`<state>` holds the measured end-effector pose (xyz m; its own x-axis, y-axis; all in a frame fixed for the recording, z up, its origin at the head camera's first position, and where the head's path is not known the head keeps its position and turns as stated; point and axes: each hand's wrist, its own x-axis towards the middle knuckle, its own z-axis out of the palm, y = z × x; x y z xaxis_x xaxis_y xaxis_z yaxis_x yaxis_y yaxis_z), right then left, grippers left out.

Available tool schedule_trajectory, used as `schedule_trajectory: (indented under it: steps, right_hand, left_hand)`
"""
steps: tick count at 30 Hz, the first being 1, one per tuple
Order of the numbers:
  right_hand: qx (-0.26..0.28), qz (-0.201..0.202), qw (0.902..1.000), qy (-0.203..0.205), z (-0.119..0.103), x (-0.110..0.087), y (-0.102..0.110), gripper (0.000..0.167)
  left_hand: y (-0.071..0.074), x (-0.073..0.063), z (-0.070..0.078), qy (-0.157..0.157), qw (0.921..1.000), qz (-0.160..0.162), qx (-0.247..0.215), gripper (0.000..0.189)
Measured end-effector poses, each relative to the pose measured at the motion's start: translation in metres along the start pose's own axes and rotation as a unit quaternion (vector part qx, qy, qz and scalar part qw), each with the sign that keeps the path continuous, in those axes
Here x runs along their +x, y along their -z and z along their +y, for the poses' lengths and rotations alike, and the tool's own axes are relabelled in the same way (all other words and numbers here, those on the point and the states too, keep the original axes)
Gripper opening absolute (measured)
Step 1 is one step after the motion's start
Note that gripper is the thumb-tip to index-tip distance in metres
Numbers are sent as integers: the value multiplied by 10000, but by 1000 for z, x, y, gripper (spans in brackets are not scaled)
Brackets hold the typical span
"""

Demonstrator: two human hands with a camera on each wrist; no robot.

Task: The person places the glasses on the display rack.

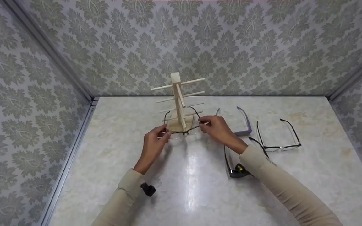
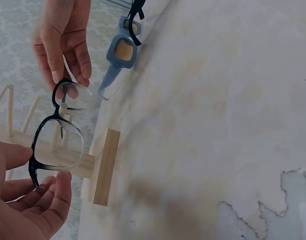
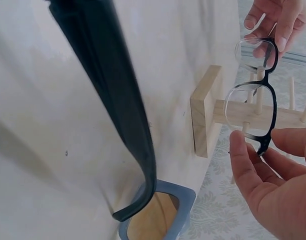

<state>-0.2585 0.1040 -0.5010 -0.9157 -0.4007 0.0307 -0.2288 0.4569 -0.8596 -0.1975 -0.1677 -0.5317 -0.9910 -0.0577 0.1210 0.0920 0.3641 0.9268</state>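
Note:
Both hands hold a pair of eyeglasses (image 2: 56, 113) with dark upper rims and clear lower rims. My left hand (image 1: 154, 141) pinches one end of the frame between thumb and fingers. At the opposite end, my right hand (image 1: 217, 128) grips the frame near the hinge. The temples are unfolded and point away, on either side of a wooden display stand (image 1: 178, 100). Thin pegs stick out from both sides of its post. The glasses are at the lowest pegs, above the square base (image 3: 205, 112); whether they touch a peg I cannot tell.
To the right lie blue-purple glasses (image 1: 248, 124), dark-topped glasses (image 1: 294, 146) and black thick-framed glasses (image 1: 236, 174), the last partly hidden under my right forearm. Patterned walls (image 1: 209, 47) enclose the marbled table (image 1: 105, 175) at the back and sides.

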Motion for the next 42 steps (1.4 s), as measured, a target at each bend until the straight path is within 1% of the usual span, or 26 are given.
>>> schedule_trajectory:
  steps: [3,8,13,15,19,21,25,28,32,36,38,42]
  right_hand:
    - [22,26,10000,-62,0,-1,0,33]
    - [39,75,9999,-93,0,-2,-1,32]
    - [-14,27,10000,-7,0,-3,-1,32]
    - [-46,-5,10000,65,-1,-4,0,35]
    - [-64,-4,9999,124,-2,-10,6,41]
    - [-73,24,9999,71,-2,-15,9,44]
    - [-138,110,9998,-8,-1,-26,18,46]
    - [-78,156,9998,-34,1,-35,24,46]
    - [-20,257,9997,7,4,-46,31,44]
    - [-85,377,9992,50,6,-54,38,42]
    - [-94,387,9992,42,7,-58,41,42]
    - [-61,394,9992,-21,7,-68,49,43]
  left_hand:
    - [1,0,-1,105,9999,-33,-94,43]
    - [2,2,-1,97,9998,-115,-162,44]
    - [4,3,-4,135,9996,-156,-201,46]
    - [5,2,-4,140,9997,-168,-129,49]
    - [11,-3,-2,141,9996,-198,104,56]
    - [14,-7,-1,111,9996,-168,220,57]
    - [22,-14,0,4,9994,-31,341,51]
    - [26,-20,1,-126,9991,64,406,42]
    - [26,-29,3,-318,9987,74,382,35]
    - [23,-37,5,-381,9986,19,377,34]
    - [21,-40,7,-410,9983,-25,411,33]
    - [17,-45,9,-573,9972,-184,438,31]
